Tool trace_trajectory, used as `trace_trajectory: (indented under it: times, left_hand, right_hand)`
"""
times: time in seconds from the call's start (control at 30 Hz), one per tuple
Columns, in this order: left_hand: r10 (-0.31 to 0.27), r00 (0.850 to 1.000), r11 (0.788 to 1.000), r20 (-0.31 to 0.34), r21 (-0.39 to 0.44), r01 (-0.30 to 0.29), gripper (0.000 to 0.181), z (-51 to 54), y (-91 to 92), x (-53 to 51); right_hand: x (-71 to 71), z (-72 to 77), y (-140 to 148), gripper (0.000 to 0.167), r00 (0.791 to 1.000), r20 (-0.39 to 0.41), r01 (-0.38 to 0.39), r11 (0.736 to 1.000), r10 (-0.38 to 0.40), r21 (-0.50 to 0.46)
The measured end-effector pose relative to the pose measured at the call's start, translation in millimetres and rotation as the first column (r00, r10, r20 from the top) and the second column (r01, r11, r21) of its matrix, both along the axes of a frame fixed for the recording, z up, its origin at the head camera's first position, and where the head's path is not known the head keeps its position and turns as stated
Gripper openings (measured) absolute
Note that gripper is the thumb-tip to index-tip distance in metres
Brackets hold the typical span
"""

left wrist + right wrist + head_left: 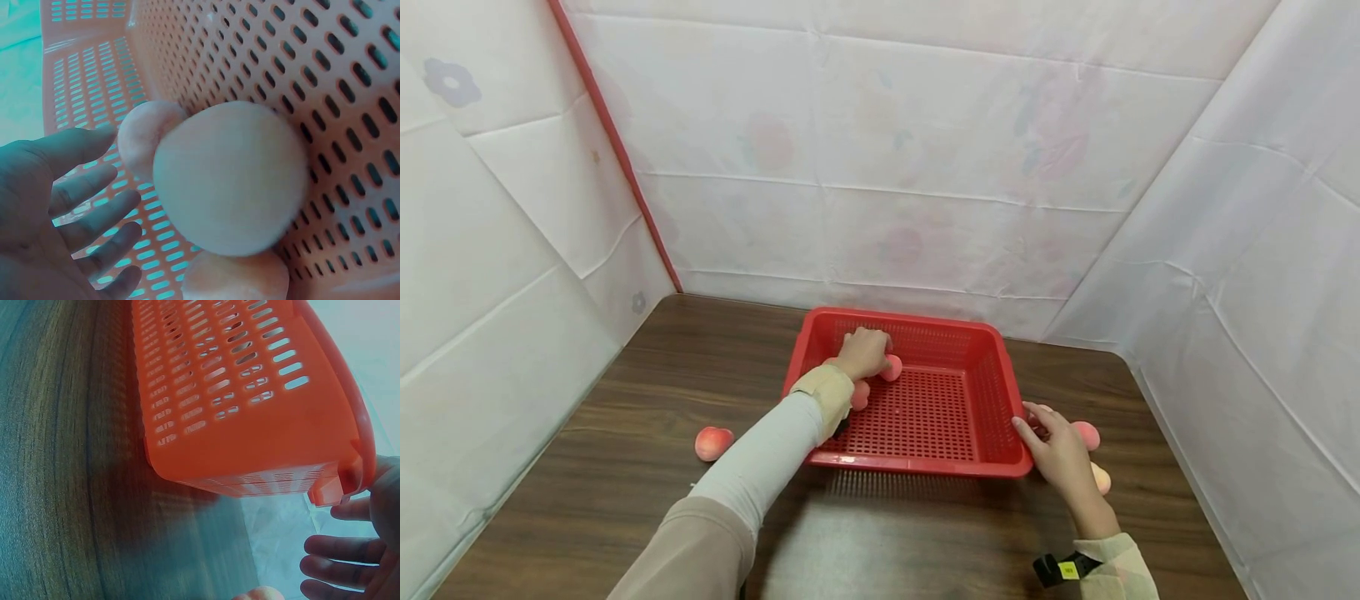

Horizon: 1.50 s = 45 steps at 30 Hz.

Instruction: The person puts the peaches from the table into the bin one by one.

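Note:
A red perforated plastic basket stands on the table. My left hand is inside it, with relaxed, spread fingers beside a pink peach. In the left wrist view, the thumb tip is against or very near that peach, and the fingers curl around nothing. A second peach lies under the left wrist; the left wrist view shows a large round peach in front and another below it. My right hand holds the basket's right rim near the front corner, thumb above, fingers outside and below.
A red-and-yellow peach lies on the table left of the basket. To the right, a pink peach and a yellowish one sit beside my right hand. White patterned cloth hangs behind and along both sides of the wooden table.

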<state>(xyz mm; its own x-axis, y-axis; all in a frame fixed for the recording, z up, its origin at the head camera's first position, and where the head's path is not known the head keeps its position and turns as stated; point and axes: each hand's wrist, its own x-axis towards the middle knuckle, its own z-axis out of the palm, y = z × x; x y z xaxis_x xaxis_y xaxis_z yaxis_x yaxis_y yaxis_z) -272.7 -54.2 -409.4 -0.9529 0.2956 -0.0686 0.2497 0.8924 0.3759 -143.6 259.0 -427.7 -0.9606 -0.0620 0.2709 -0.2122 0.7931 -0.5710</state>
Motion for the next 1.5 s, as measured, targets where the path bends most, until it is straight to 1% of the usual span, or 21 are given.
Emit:
trace_trajectory:
  times: [0.2,0.33,0.53,0.67,0.8,0.93,1.03,1.23,1.37,1.5]
  left_hand:
    - [0.005,1.000,1.000,0.024,0.027,-0.006,0.030,6.9,-3.7,-2.3]
    - [0.008,1.000,0.999,0.016,0.045,-0.008,0.032,12.5,-5.8,-2.4]
    - [0.013,1.000,0.998,-0.001,0.064,-0.013,0.033,23.4,-10.4,0.2]
    - [0.016,1.000,0.997,-0.011,0.072,-0.015,0.033,27.6,-15.1,-0.1]
    - [0.022,1.000,0.995,-0.001,0.093,-0.022,0.034,31.4,-19.6,1.1]
    - [0.029,1.000,0.994,0.001,0.106,-0.029,0.036,38.8,-23.4,4.8]
    - [0.041,0.999,0.994,-0.004,0.103,-0.040,0.036,45.0,-26.3,6.8]
    - [0.057,0.998,0.994,-0.010,0.090,-0.055,0.041,55.3,-34.7,7.5]
    - [0.068,0.997,0.995,-0.038,0.078,-0.065,0.042,59.5,-42.7,7.8]
    - [0.073,0.995,0.995,-0.065,0.074,-0.068,0.043,65.6,-49.9,10.9]
  right_hand:
    - [0.5,0.5,0,0.038,1.000,-0.003,0.000,1.000,0.000,-0.002]
    - [0.6,0.3,1,0.038,1.000,-0.003,-0.005,1.000,0.005,-0.005]
    - [0.4,-0.8,0,0.040,1.000,0.011,-0.009,1.000,0.009,-0.009]
    - [-0.1,-0.9,-1,0.041,1.000,0.019,-0.007,1.000,0.007,-0.013]
    - [-0.7,-1.2,-2,0.041,1.000,0.015,-0.010,1.000,0.011,-0.015]
    - [-0.5,-2.1,-3,0.039,1.000,0.010,-0.013,1.000,0.014,-0.013]
    - [0.1,-3.0,-4,0.040,1.000,0.002,-0.011,1.000,0.011,-0.021]
    - [1.5,-3.8,-6,0.041,1.000,-0.004,0.009,0.999,-0.009,-0.053]
    - [1.0,-2.9,-6,0.042,1.000,0.006,0.005,0.999,-0.005,-0.051]
    - [0.8,-1.8,-7,0.042,1.000,0.015,0.006,0.999,-0.006,-0.042]
